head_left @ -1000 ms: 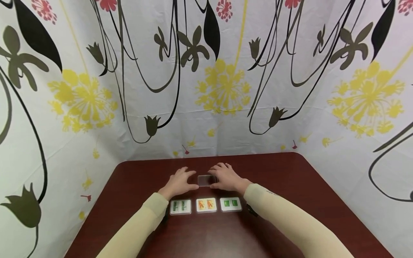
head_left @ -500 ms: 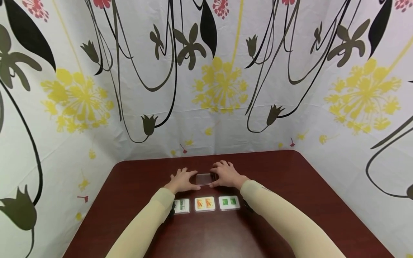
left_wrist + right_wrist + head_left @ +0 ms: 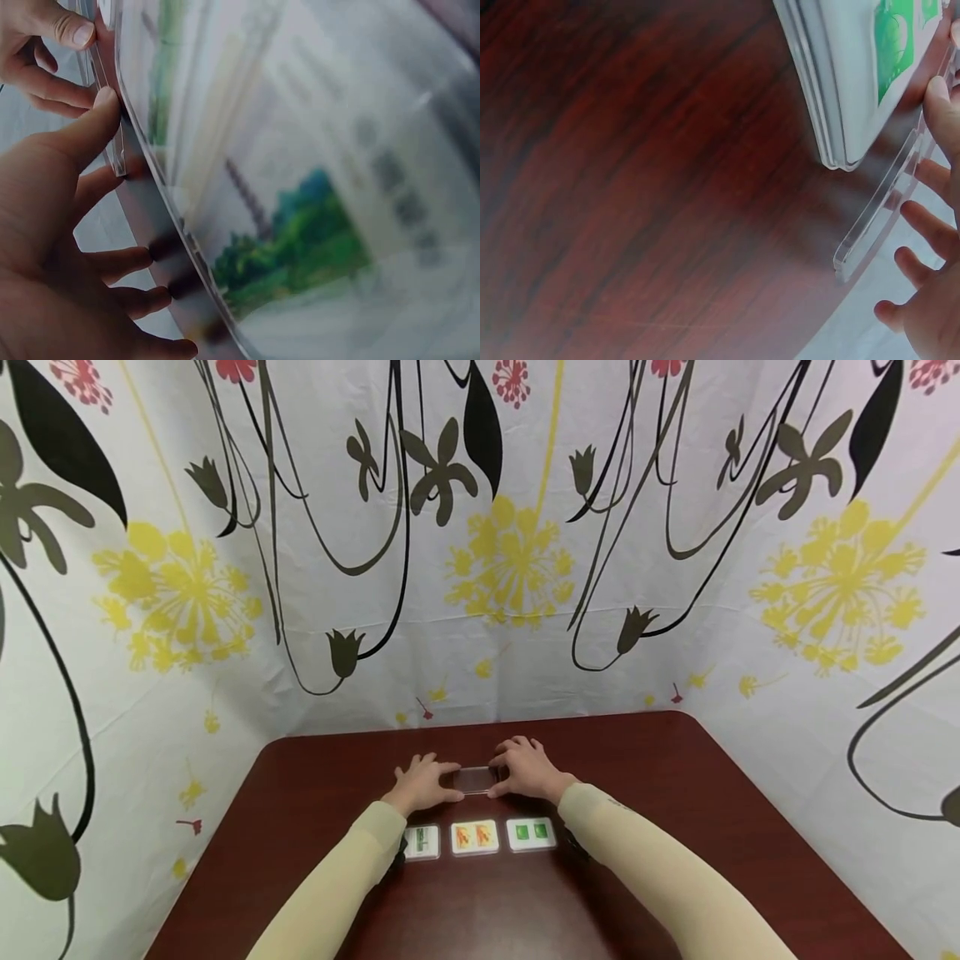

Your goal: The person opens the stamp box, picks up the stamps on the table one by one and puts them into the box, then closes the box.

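Note:
A clear, shallow plastic case [image 3: 474, 781] sits toward the back of the table, between my hands. My left hand [image 3: 422, 783] pinches its left end with thumb and index finger; the other fingers spread away in the left wrist view. At the right end, my right hand [image 3: 527, 768] grips the case and hides part of it. Nearer me is a row of three clear cases holding picture cards: a landscape card case [image 3: 300, 225], partly behind my left sleeve in the head view, an orange-picture card case [image 3: 475, 837] and a green-square card case [image 3: 531, 833].
The dark red wooden table [image 3: 637, 827] has rounded back corners. A white curtain [image 3: 300, 568] with printed flowers hangs behind it and at both sides. Dark wrist straps show beneath both sleeves.
My left hand has shifted slightly right against the case, and its sleeve now covers part of the landscape card case. The right hand stays at the other end. The head view has tilted slightly.

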The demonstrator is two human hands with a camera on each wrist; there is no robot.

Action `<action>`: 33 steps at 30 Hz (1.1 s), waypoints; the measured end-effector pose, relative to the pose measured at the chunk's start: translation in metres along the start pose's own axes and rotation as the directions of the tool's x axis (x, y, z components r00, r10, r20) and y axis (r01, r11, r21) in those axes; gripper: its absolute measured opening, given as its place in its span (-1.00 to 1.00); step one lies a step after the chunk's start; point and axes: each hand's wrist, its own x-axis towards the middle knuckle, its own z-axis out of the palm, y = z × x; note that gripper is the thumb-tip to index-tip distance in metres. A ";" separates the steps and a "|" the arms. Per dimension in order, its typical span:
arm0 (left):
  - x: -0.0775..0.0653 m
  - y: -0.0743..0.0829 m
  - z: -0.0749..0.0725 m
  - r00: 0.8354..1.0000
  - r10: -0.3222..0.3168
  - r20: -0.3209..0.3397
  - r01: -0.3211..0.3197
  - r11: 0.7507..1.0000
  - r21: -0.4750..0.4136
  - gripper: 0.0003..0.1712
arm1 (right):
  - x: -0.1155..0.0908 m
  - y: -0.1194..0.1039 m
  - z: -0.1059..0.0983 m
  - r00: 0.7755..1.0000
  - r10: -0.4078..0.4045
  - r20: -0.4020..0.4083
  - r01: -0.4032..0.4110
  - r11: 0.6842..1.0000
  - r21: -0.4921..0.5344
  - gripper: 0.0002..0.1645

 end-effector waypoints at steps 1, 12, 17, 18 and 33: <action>0.000 0.001 0.000 1.000 -0.006 -0.005 0.006 1.000 0.002 -0.26 | 0.000 0.000 0.000 1.000 -0.002 -0.001 0.002 1.000 -0.003 -0.24; 0.000 0.006 0.004 0.999 -0.042 -0.031 0.043 0.999 0.025 -0.28 | -0.003 0.000 0.005 1.000 0.013 -0.004 -0.012 1.000 0.013 -0.24; 0.000 0.004 0.002 1.000 -0.014 -0.019 0.014 1.000 0.005 -0.30 | -0.003 -0.002 0.002 1.000 -0.017 0.008 0.017 1.000 -0.008 -0.27; 0.000 0.004 0.001 1.000 -0.005 -0.020 0.005 1.000 0.008 -0.31 | -0.003 -0.003 0.001 1.000 -0.020 0.010 0.020 1.000 -0.017 -0.28; -0.009 0.006 -0.010 0.997 0.077 -0.027 -0.075 0.995 0.059 -0.35 | -0.006 -0.014 -0.005 0.992 -0.128 -0.005 0.127 0.991 -0.046 -0.37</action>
